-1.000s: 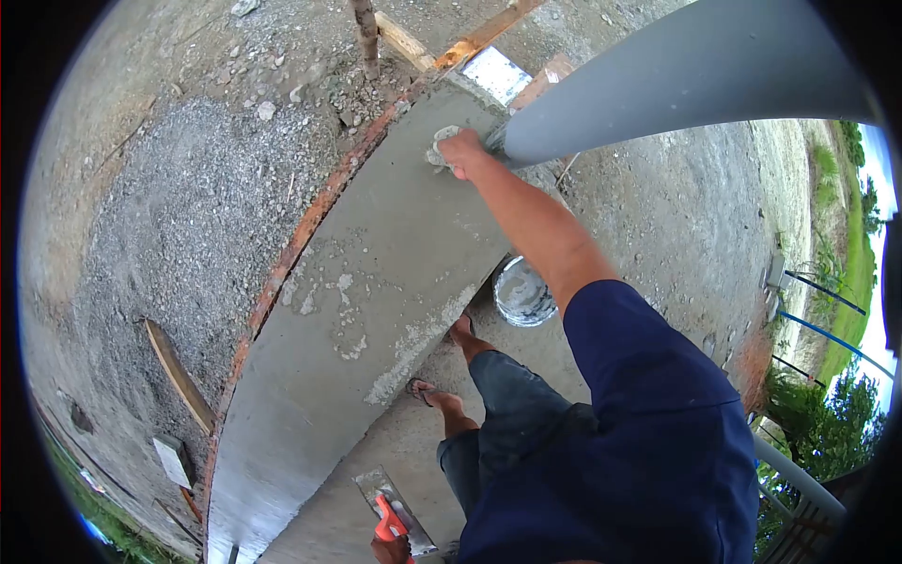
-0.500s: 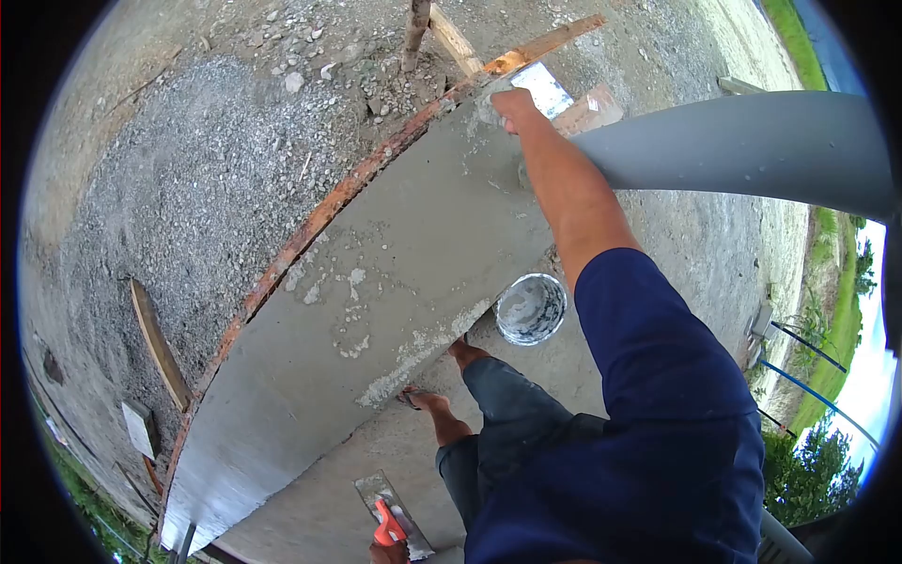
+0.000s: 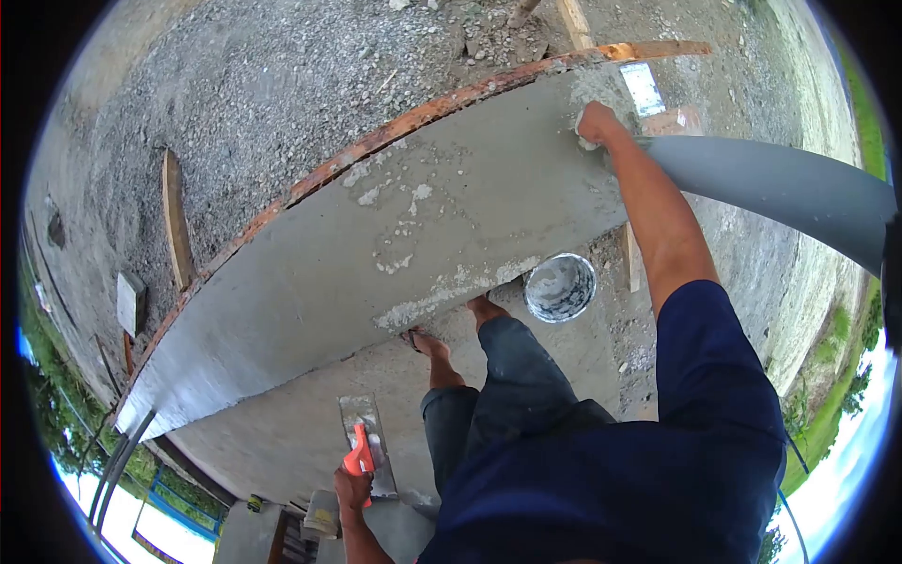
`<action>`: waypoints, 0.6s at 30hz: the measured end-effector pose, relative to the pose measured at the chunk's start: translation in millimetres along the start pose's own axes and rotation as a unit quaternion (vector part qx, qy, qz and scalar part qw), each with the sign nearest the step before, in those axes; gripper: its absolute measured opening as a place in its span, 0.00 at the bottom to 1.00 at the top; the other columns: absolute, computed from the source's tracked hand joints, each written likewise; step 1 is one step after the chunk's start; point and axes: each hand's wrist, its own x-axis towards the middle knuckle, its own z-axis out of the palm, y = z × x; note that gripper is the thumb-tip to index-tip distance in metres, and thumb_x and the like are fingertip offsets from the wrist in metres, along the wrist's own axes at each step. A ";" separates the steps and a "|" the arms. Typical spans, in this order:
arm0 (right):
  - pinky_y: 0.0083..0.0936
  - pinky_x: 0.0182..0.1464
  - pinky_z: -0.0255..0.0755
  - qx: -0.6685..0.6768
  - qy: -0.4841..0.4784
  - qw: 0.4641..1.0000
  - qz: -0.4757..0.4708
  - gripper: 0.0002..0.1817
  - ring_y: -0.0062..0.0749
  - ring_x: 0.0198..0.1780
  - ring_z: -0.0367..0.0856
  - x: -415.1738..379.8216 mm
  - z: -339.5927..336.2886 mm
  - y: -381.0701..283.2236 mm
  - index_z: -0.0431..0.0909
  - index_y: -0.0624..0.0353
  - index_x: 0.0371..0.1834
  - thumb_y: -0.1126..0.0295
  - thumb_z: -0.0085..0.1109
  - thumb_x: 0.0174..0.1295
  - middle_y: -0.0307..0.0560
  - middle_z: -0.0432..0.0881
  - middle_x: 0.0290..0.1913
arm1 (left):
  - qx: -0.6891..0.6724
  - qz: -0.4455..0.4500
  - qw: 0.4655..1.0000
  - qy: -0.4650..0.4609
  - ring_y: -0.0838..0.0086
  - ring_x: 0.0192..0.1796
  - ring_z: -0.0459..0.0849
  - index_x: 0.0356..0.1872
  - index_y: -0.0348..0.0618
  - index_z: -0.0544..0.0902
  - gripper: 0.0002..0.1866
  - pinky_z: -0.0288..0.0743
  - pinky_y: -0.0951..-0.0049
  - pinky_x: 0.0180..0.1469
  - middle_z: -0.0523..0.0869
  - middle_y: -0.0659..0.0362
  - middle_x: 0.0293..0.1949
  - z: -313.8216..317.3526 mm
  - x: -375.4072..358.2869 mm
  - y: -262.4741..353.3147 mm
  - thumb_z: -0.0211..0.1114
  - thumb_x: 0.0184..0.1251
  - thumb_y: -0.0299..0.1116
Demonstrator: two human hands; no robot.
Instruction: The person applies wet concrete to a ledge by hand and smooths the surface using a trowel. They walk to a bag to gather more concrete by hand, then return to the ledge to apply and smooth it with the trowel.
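My left hand (image 3: pixel 353 489) is wrapped around the orange handle of a plastering trowel (image 3: pixel 385 484), whose flat metal blade has grey smears. It is held low at the left of my body, apart from the slab. My right hand (image 3: pixel 598 124), fingers curled, is down at the far right end of the wet concrete surface (image 3: pixel 489 179), close to a grey pipe (image 3: pixel 770 174). Pale grey material shows under its fingers; whether they grip it is hidden. Lumps of mortar (image 3: pixel 423 192) lie scattered on the smooth concrete.
A rough wooden form board (image 3: pixel 395 127) edges the concrete's far side. A mortar-smeared bucket (image 3: pixel 560 288) stands beside the near edge, by my feet. Gravel (image 3: pixel 254 94), a loose timber (image 3: pixel 175 221) and a grey block (image 3: pixel 132 301) lie beyond. Dark bars (image 3: pixel 132 446) rise at the left end.
The view has turned, shifting the slab's right end and bucket rightward. My right hand has moved slightly back from the form board. The trowel and left hand show higher and more fully.
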 end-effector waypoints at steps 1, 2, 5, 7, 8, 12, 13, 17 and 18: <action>0.34 0.36 0.77 0.022 0.020 0.999 -0.032 0.06 0.45 0.34 0.85 -3.8 8.2 -16.8 0.82 0.66 0.17 0.76 0.56 0.40 0.62 0.82 0.27 | -0.036 -0.034 0.999 -0.005 0.70 0.20 0.83 0.33 0.36 0.81 0.08 0.76 0.67 0.24 0.82 0.55 0.18 -6.4 -3.0 13.0 0.62 0.52 0.27; 0.35 0.33 0.75 0.196 0.006 0.980 -0.003 0.07 0.44 0.31 0.84 2.1 23.8 -30.6 0.80 0.70 0.20 0.76 0.56 0.40 0.62 0.81 0.26 | -0.047 -0.053 0.997 -0.014 0.70 0.20 0.83 0.33 0.36 0.80 0.08 0.75 0.67 0.24 0.82 0.55 0.18 -7.2 -3.3 15.4 0.62 0.52 0.27; 0.34 0.24 0.71 0.444 -0.009 0.896 -0.022 0.09 0.37 0.26 0.81 16.1 55.2 -107.3 0.79 0.71 0.29 0.77 0.57 0.46 0.55 0.81 0.26 | -0.068 -0.073 0.995 -0.028 0.68 0.22 0.83 0.33 0.37 0.80 0.08 0.75 0.66 0.25 0.82 0.54 0.20 -11.1 0.1 3.3 0.61 0.53 0.29; 0.35 0.18 0.66 0.402 -0.038 0.915 0.006 0.11 0.34 0.22 0.79 -45.1 -6.8 -184.4 0.79 0.71 0.35 0.77 0.56 0.48 0.52 0.80 0.29 | -0.058 -0.047 0.997 -0.018 0.62 0.27 0.85 0.32 0.37 0.80 0.09 0.74 0.63 0.28 0.83 0.50 0.23 -6.0 -0.8 -15.4 0.57 0.55 0.32; 0.36 0.17 0.65 0.453 -0.033 0.891 -0.009 0.11 0.34 0.23 0.79 -28.3 8.3 -207.9 0.78 0.71 0.35 0.76 0.56 0.48 0.52 0.80 0.29 | -0.039 0.017 0.999 0.007 0.65 0.24 0.84 0.32 0.37 0.80 0.08 0.75 0.65 0.27 0.82 0.52 0.21 4.1 1.6 -42.8 0.59 0.54 0.31; 0.40 0.16 0.65 0.487 -0.005 0.873 -0.031 0.15 0.44 0.19 0.79 -42.7 5.0 -324.9 0.77 0.74 0.37 0.75 0.55 0.45 0.57 0.79 0.25 | -0.081 0.033 0.995 0.048 0.63 0.26 0.85 0.35 0.39 0.81 0.09 0.77 0.66 0.29 0.83 0.52 0.23 27.7 -11.1 -105.8 0.62 0.52 0.29; 0.41 0.16 0.67 0.456 0.015 0.890 -0.023 0.17 0.49 0.17 0.79 -67.2 -14.5 -353.5 0.77 0.75 0.38 0.76 0.54 0.44 0.60 0.79 0.23 | -0.142 -0.015 0.989 0.034 0.60 0.29 0.85 0.36 0.41 0.81 0.10 0.77 0.65 0.31 0.84 0.51 0.25 25.2 -17.7 -107.0 0.62 0.52 0.29; 0.40 0.22 0.73 0.353 -0.062 0.931 -0.062 0.16 0.51 0.24 0.84 -86.2 -11.9 -452.0 0.78 0.72 0.35 0.74 0.57 0.43 0.62 0.81 0.25 | -0.033 0.009 0.999 0.039 0.53 0.39 0.84 0.42 0.46 0.83 0.14 0.78 0.62 0.39 0.86 0.49 0.33 56.7 -9.3 -185.0 0.61 0.52 0.31; 0.39 0.26 0.75 0.283 -0.050 0.954 -0.087 0.15 0.50 0.26 0.84 -90.3 -11.0 -471.9 0.79 0.71 0.34 0.74 0.58 0.42 0.63 0.82 0.26 | -0.010 0.029 0.999 0.042 0.53 0.39 0.84 0.43 0.46 0.83 0.15 0.78 0.62 0.39 0.86 0.50 0.33 66.3 -3.7 -201.9 0.61 0.52 0.31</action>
